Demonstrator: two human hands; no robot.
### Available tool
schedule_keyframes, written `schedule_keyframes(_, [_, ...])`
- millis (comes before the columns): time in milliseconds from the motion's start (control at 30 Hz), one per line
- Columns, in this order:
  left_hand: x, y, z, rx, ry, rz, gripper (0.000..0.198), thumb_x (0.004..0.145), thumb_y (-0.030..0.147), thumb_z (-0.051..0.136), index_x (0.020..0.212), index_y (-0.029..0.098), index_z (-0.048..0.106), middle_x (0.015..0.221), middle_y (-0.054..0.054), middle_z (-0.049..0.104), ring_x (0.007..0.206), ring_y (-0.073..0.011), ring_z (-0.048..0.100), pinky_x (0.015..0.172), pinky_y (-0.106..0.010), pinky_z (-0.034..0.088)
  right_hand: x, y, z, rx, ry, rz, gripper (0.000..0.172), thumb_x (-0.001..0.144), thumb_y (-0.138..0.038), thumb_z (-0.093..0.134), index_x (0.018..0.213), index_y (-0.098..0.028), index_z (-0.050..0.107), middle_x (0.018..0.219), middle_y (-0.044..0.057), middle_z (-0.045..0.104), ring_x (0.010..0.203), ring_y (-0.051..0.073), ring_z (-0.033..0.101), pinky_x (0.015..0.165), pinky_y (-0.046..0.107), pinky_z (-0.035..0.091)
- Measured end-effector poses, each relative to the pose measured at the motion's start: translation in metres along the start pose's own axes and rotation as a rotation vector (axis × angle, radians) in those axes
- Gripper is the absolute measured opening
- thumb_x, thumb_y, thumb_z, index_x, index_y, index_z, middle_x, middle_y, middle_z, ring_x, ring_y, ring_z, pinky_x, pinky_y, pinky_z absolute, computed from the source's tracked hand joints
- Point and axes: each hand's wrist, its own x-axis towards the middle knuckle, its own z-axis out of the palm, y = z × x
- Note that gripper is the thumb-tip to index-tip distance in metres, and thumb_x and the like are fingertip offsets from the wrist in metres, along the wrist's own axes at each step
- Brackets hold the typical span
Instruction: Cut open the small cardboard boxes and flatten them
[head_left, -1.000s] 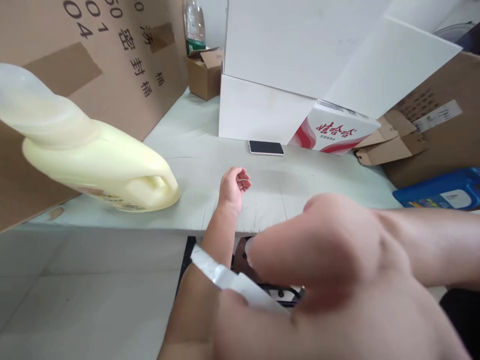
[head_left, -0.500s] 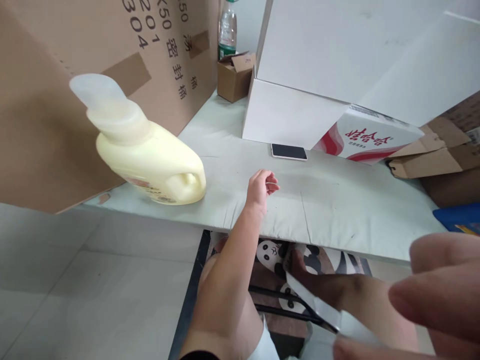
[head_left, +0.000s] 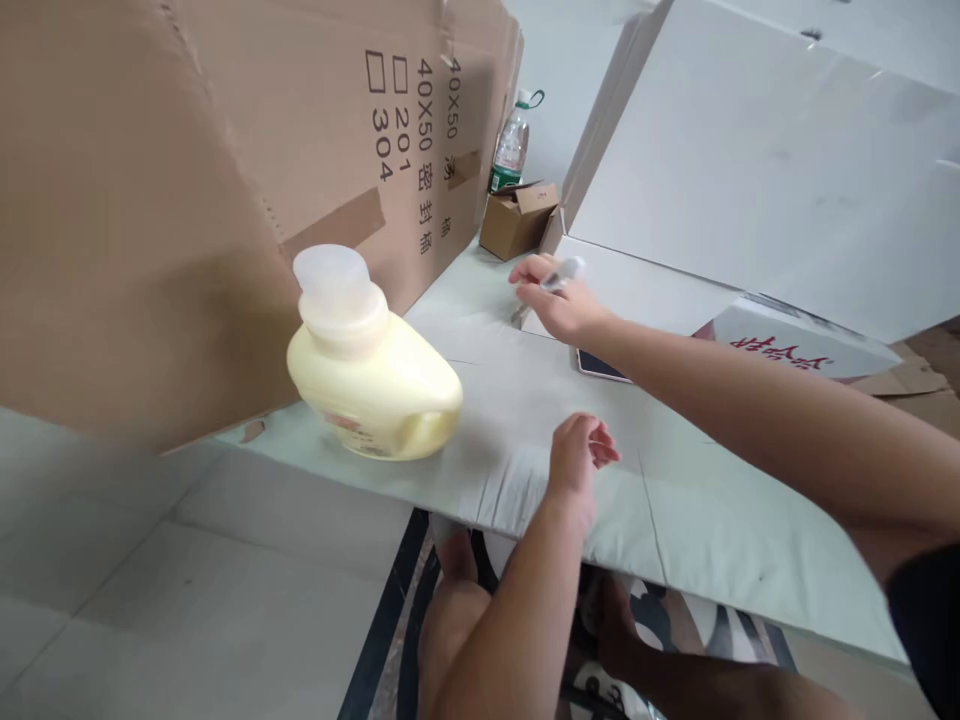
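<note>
My right hand (head_left: 551, 295) is closed on a slim whitish tool (head_left: 564, 273), whose exact kind I cannot make out. It reaches over the far part of the table, close to the white box and a small brown carton. My left hand (head_left: 581, 460) rests near the table's front edge, fingers loosely curled and apart, with nothing seen in it. Left of it stands a pale yellow jug-shaped bottle (head_left: 382, 385) with a translucent cap. A phone (head_left: 596, 366) lies partly hidden under my right forearm.
A big cardboard box (head_left: 247, 200) rises at the left. The small carton (head_left: 517, 222) and a water bottle (head_left: 511, 145) stand at the back. A large white box (head_left: 765, 150) and a red-and-white box (head_left: 795, 340) take up the far right. A pale cloth covers the table (head_left: 720, 520).
My right hand, with the tool, has moved from the near right corner to the far middle of the table. The view has shifted; my left hand stays near the table edge.
</note>
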Motion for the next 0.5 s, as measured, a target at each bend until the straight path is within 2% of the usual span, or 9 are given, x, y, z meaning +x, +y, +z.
schedule_keyframes(100, [-0.002,-0.003,-0.001,-0.006,-0.019,-0.048,0.014,0.073,0.028,0.058,0.060,0.022,0.056,0.060,-0.003,0.051,0.053,-0.0159,0.048,0.066,-0.036,0.039,0.074,0.007,0.030,-0.056,-0.058,0.153,0.029,0.094,-0.037,0.044,0.110,-0.022,0.063,0.125,0.009,0.063,0.118,0.025,0.058,0.111,0.047,0.047])
schedule_keyframes(233, [0.001,0.007,-0.013,0.017,-0.043,-0.149,0.020,0.069,0.037,0.063,0.062,0.022,0.053,0.059,-0.002,0.050,0.053,-0.0155,0.046,0.064,-0.034,0.037,0.161,0.034,0.051,-0.099,-0.008,0.347,0.053,0.098,-0.042,0.042,0.138,-0.008,0.050,0.149,0.023,0.048,0.137,0.033,0.046,0.119,0.062,0.032])
schedule_keyframes(367, [0.007,0.025,-0.030,0.038,0.014,-0.177,0.030,0.071,0.044,0.070,0.056,0.026,0.051,0.060,-0.005,0.046,0.056,-0.0193,0.044,0.068,-0.042,0.035,0.220,0.067,0.065,-0.087,0.105,0.539,0.055,0.101,-0.038,0.044,0.142,-0.002,0.044,0.158,0.029,0.033,0.147,0.035,0.035,0.120,0.061,0.026])
schedule_keyframes(433, [0.009,0.026,-0.038,-0.017,0.041,-0.148,0.031,0.072,0.044,0.070,0.058,0.025,0.051,0.060,-0.004,0.044,0.057,-0.0188,0.041,0.067,-0.040,0.034,0.242,0.082,0.072,-0.060,0.145,0.595,0.053,0.101,-0.036,0.046,0.141,-0.002,0.045,0.161,0.030,0.030,0.149,0.035,0.034,0.120,0.060,0.026])
schedule_keyframes(500, [0.008,0.020,-0.045,-0.042,-0.024,-0.223,0.027,0.071,0.045,0.067,0.063,0.022,0.055,0.058,-0.003,0.045,0.055,-0.0177,0.042,0.062,-0.035,0.029,0.259,0.095,0.077,-0.030,0.172,0.637,0.052,0.100,-0.034,0.048,0.140,-0.001,0.047,0.162,0.032,0.028,0.150,0.039,0.033,0.119,0.063,0.025])
